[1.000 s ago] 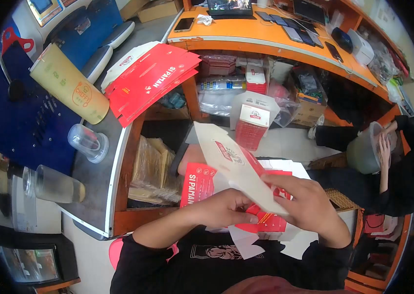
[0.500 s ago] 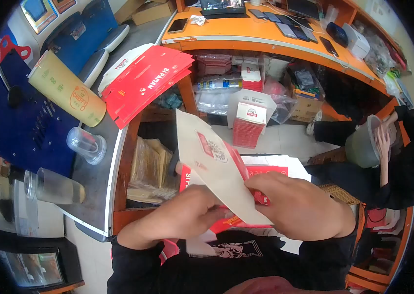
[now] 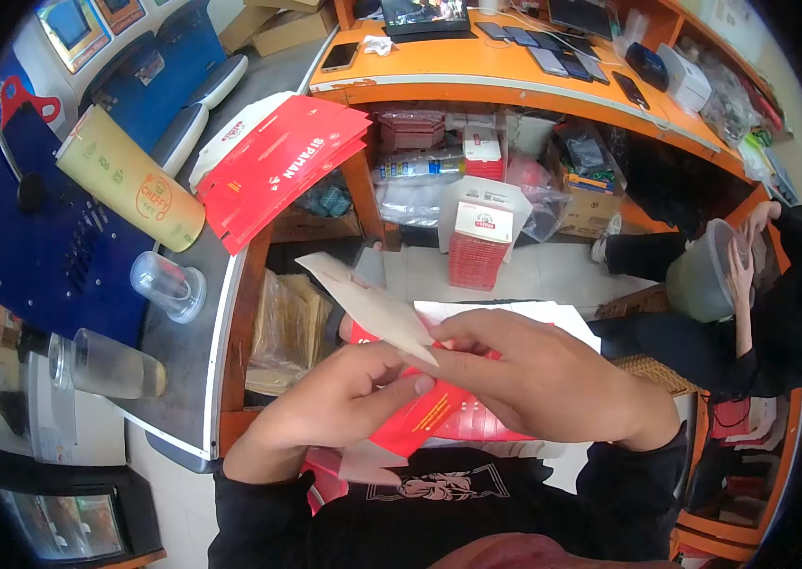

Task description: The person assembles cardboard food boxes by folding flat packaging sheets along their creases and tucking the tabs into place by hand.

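A partly folded red and white food carton (image 3: pixel 420 417) is between my two hands, in front of my chest. My left hand (image 3: pixel 344 394) grips it from the left, thumb pressed on the red side. My right hand (image 3: pixel 543 375) closes over its right side, with the fingertips at the edge of the pale flap (image 3: pixel 368 308), which points up and left. Part of the carton is hidden behind my fingers. Beneath my hands lie more flat carton sheets (image 3: pixel 553 318), red and white.
Flat red cartons (image 3: pixel 287 171) lie on the left counter, by a large yellow cup (image 3: pixel 130 180) and clear plastic containers (image 3: pixel 168 284). A stack of cartons (image 3: pixel 481 251) stands ahead. At right, another person holds a clear bucket (image 3: pixel 701 275). Phones (image 3: pixel 553 59) lie on the orange desk (image 3: pixel 448 71).
The carton has turned and tilted, so its pale panel now shows nearly edge-on and more red side faces me. My right hand has moved left and up, closer to my left hand.
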{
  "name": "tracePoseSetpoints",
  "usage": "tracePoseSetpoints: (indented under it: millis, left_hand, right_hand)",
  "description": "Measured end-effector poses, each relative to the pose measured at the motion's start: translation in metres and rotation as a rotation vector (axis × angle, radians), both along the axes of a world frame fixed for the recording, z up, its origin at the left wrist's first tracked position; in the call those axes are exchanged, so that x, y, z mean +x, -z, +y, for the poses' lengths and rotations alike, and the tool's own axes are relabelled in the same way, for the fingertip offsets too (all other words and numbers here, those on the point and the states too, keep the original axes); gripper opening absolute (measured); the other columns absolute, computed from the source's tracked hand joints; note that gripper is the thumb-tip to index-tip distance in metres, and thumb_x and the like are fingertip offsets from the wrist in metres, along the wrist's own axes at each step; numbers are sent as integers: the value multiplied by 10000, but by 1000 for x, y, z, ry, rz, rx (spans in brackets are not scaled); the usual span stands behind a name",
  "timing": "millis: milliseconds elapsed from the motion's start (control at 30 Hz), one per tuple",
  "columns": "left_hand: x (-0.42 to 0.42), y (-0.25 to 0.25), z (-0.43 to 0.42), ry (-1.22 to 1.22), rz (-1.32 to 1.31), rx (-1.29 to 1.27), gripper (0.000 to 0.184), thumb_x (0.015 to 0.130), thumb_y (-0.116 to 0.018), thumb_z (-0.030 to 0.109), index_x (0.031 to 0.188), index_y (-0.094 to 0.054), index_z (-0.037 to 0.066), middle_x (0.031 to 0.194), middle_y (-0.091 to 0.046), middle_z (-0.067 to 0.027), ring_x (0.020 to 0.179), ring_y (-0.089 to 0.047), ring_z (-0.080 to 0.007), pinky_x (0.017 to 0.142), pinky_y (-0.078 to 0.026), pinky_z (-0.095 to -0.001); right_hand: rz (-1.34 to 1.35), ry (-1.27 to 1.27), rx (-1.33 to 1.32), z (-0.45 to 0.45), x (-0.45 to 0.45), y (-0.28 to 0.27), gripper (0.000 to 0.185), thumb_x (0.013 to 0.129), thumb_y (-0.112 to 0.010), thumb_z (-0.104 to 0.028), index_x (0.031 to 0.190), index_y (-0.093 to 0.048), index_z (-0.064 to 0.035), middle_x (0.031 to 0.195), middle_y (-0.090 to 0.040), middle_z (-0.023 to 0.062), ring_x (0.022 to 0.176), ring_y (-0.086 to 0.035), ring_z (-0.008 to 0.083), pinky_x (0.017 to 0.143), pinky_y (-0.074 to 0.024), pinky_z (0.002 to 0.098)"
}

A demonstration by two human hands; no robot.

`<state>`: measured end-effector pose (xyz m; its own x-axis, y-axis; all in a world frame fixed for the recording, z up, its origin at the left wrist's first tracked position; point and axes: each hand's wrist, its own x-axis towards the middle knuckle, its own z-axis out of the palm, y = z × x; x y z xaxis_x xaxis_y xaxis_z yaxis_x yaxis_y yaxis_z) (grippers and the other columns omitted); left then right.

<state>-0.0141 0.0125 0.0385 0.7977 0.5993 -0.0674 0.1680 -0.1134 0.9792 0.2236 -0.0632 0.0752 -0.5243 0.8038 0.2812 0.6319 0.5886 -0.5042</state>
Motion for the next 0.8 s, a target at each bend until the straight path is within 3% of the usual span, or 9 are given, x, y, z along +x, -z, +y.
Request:
tracePoseSetpoints:
  millis: [67, 167, 267, 333, 367, 467, 667, 800]
  left_hand:
    - [3, -2, 0, -79, -75, -39, 253, 1023, -605, 120, 1237, -606, -15, 947, -701, -36, 808, -601, -55, 696, -487, -248]
    - [19, -19, -1, -343, -442, -331, 250, 1053, -538, 117, 1268, -572, -6, 1084, -689, -49, 926, -639, -73, 816, -517, -235]
    - [30, -3, 6, -472, -610, -324, 251, 1056, -527, 163, 1230, -579, -10, 1158, -683, -114, 1030, -671, -151, 913, -542, -323]
    - [37, 3, 9, -499, -668, -337, 227, 1058, -526, 163, 1213, -576, 7, 1142, -684, -108, 1004, -673, -139, 905, -547, -315]
    - [40, 4, 9, -499, -694, -364, 226, 1058, -526, 164, 1212, -576, 8, 1140, -685, -108, 1003, -674, -139, 906, -547, -315]
    - [44, 13, 9, -482, -753, -430, 246, 1067, -517, 175, 1248, -553, 11, 1150, -680, -111, 1013, -681, -151, 910, -563, -329]
    - [58, 12, 4, -493, -782, -544, 249, 1072, -513, 186, 1266, -530, 30, 1168, -674, -113, 1025, -685, -161, 912, -571, -336]
    - [58, 20, 6, -492, -813, -516, 253, 1069, -523, 180, 1277, -520, 35, 1158, -675, -98, 1035, -679, -159, 886, -568, -324]
  right_hand:
    - [96, 34, 75, 0, -6, -1, 522, 832, -736, -115, 1339, -613, -128, 1293, -552, 188, 1156, -589, 367, 940, -513, 431]
    - [228, 114, 348, -5, -20, 22, 527, 832, -779, -206, 1335, -625, -178, 1337, -532, 178, 1197, -561, 399, 957, -496, 476]
    - [292, 187, 667, -6, -35, 58, 494, 775, -840, -245, 1244, -686, -233, 1286, -570, 128, 1187, -576, 390, 855, -540, 457]
    - [278, 201, 844, 3, -35, 75, 471, 766, -843, -237, 1215, -699, -217, 1257, -591, 110, 1142, -608, 377, 794, -563, 423]
    - [324, 199, 791, 5, -31, 79, 441, 752, -843, -213, 1172, -709, -194, 1229, -610, 85, 1085, -646, 367, 720, -586, 391]
    - [183, 157, 715, 1, -22, 65, 420, 755, -831, -181, 1157, -712, -167, 1240, -604, 113, 1086, -656, 374, 736, -602, 406]
    - [206, 208, 920, 16, -17, 80, 379, 758, -825, -222, 1110, -733, -118, 1295, -587, 142, 1116, -645, 387, 752, -612, 421]
    - [135, 267, 756, 5, -14, 64, 352, 746, -813, -236, 1038, -726, -60, 1215, -645, 109, 1087, -659, 370, 755, -596, 414]
